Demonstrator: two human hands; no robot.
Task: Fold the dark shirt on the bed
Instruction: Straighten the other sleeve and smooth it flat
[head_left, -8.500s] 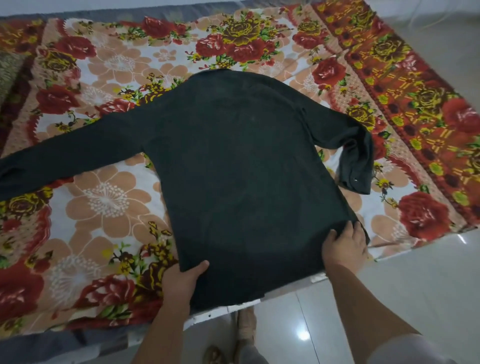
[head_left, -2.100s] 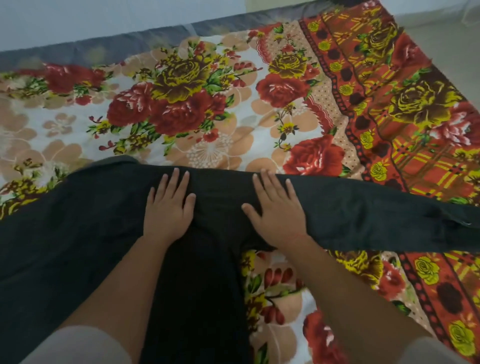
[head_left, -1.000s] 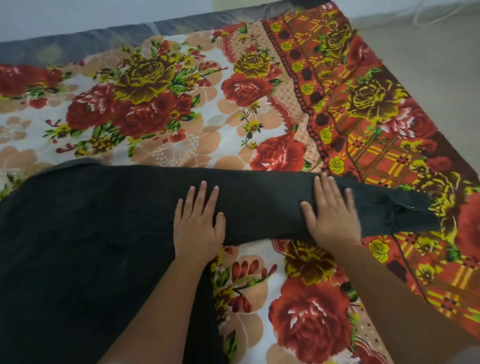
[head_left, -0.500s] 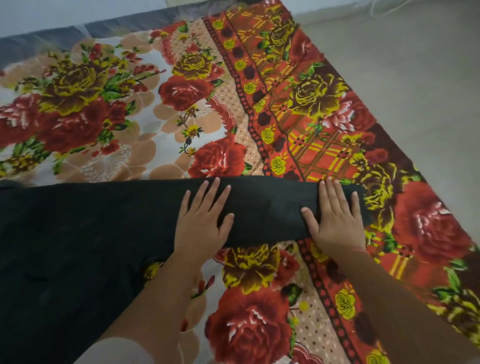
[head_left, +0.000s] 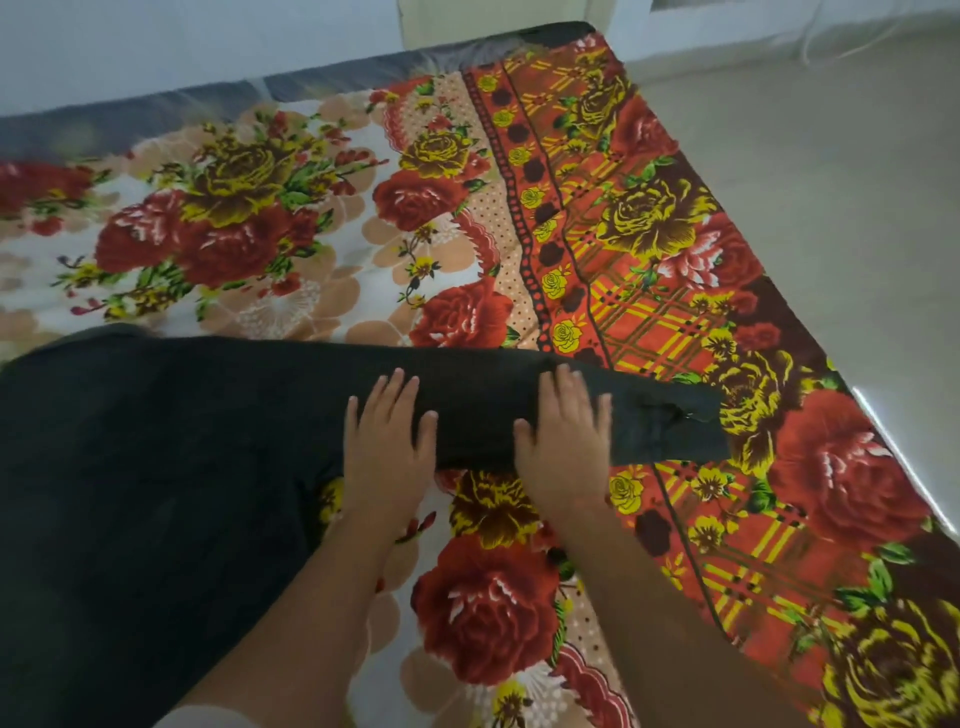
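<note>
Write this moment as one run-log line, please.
phase: sleeve flattening | left hand: flat on sleeve | right hand: flat on sleeve, beside cuff | dark shirt: body spread left, unfolded

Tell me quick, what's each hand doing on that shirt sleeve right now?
Left hand: open, fingers straight, pressing flat on the dark shirt's sleeve.
Right hand: open, fingers straight, flat on the same sleeve nearer the cuff.

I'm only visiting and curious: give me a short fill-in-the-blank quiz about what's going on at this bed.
The left hand and right hand press flat on the dark shirt's ___.
The cuff lies to the ___ of the right hand.
The bedsheet is printed with large ___.
Missing words: sleeve, right, flowers.
</note>
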